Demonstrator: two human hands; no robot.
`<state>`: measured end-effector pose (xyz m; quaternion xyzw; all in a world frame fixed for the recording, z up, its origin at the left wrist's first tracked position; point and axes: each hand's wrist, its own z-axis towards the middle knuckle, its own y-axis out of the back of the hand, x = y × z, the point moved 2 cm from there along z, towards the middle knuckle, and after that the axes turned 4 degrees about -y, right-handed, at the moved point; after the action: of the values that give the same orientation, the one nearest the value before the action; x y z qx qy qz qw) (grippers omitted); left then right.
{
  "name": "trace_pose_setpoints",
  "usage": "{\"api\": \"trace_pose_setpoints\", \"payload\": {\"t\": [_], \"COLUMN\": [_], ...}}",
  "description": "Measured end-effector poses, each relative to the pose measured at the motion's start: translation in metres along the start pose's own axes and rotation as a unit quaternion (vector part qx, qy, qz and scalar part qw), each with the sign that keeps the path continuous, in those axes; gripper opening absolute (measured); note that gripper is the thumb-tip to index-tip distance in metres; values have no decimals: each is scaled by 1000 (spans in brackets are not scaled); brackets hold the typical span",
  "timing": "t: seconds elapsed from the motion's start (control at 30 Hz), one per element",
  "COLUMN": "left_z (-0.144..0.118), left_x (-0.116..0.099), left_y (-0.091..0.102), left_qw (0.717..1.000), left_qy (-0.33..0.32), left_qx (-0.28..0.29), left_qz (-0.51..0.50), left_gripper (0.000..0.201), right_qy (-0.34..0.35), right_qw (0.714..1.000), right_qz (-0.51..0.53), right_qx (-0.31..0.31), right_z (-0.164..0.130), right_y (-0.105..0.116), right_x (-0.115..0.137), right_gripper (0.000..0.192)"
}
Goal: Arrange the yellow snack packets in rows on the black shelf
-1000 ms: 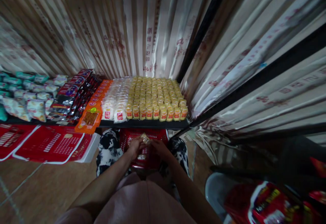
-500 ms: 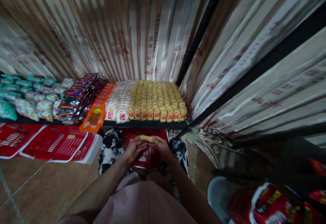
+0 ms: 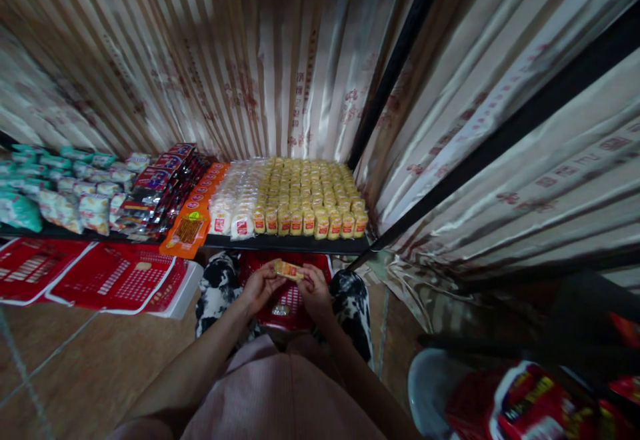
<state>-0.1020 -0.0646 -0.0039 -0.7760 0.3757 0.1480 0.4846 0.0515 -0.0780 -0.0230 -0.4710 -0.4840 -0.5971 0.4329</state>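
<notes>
Between my two hands is a small yellow wrapped snack [image 3: 289, 271] with a red and orange label facing up. My left hand [image 3: 261, 287] pinches its left end, and the fingers of my right hand [image 3: 316, 288] close on its right end. Below them, between my knees, sits a red basket [image 3: 300, 313] with a pale wrapped piece [image 3: 281, 309] lying inside. Just ahead, rows of yellow wrapped snacks [image 3: 315, 193] stand on a black shelf [image 3: 285, 243], their labels toward me.
White wrapped packs [image 3: 243, 223], an orange packet [image 3: 187, 227], dark red packets [image 3: 160, 187] and teal bags [image 3: 20, 210] line the shelf leftward. Red baskets [image 3: 117, 280] rest on the tiled floor. A black pole [image 3: 425, 207] slants at right, near a pale tub [image 3: 425, 387] and red packages [image 3: 530, 400].
The snack has been turned in my fingers, so its printed label now shows where its plain ridged side showed before. Both hands stay in nearly the same place.
</notes>
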Motion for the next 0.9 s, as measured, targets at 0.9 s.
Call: {"api": "trace_pose_setpoints", "payload": {"t": [0.9], "left_z": [57], "left_x": [-27], "left_y": [-98], "left_qw": [805], "left_qy": [-323], "left_qx": [-28], "left_qz": [497], "left_gripper": [34], "right_qy": [39], "right_qw": [992], "right_qz": [-113], "right_qx": [-48], "right_z": [50], "right_y": [9], "right_x": [10], "right_gripper": [42]}}
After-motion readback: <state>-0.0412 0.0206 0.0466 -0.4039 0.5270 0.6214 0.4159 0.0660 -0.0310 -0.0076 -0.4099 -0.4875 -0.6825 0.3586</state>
